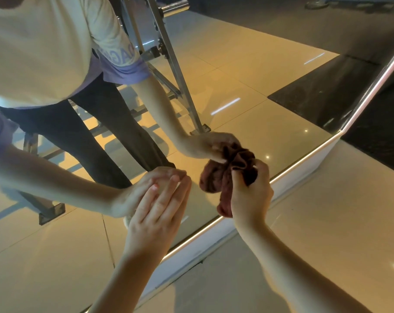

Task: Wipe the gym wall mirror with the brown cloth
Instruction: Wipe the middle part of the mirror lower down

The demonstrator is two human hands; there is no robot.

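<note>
While the right hand (251,193) had its fingers and thumb curled round the brown cloth (214,181), bunching it into a loose wad, the left hand (160,211) lay flat with straight fingers, its tips at or very near the mirror (236,75), holding nothing. I saw the cloth low on the glass, just above the lit strip (304,159) along the mirror's bottom edge. It appeared to touch the pane, though I could not be certain of contact. I judged the cloth light, soft and limp: it folded into ruffles and hung below the fist. A grip round the gathered middle suited it, with a broad pad left free to face the glass. The mirror I took for hard, smooth and breakable, calling for even pressure, not a jab. Beyond lay the glossy tiled floor (327,222), and in the glass the reflected metal frame legs (182,86).
</note>
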